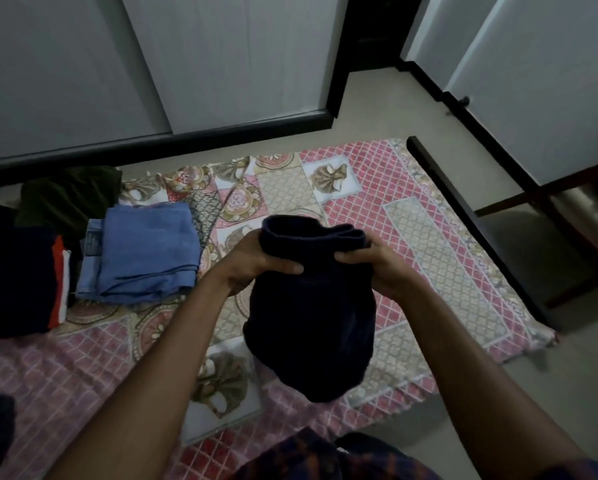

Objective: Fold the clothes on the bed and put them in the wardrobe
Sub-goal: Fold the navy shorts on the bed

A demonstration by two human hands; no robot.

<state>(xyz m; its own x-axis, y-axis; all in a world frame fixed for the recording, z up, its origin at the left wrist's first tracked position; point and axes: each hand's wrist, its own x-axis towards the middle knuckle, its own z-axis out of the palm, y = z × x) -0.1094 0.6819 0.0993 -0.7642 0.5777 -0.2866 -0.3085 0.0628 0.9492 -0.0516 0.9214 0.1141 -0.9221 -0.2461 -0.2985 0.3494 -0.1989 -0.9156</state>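
Both of our hands grip one dark navy garment (311, 317) along its bunched top edge: the left hand (256, 263) is closed on the left part of that edge, the right hand (377, 266) is closed on the right part, thumbs pressed over the cloth. We hold the garment up above the bed (429, 244), and its lower part hangs down in a rounded bulk (whether it touches the patterned pink bedcover we cannot tell). Left of our hands a folded blue garment (145, 251) lies on top of folded denim (91, 258). Further left sits a dark stack with an orange and white edge (60, 282), and behind it a dark green heap (69, 199). Beyond the bed stand the pale wardrobe doors (152, 64), shut, with a dark base.
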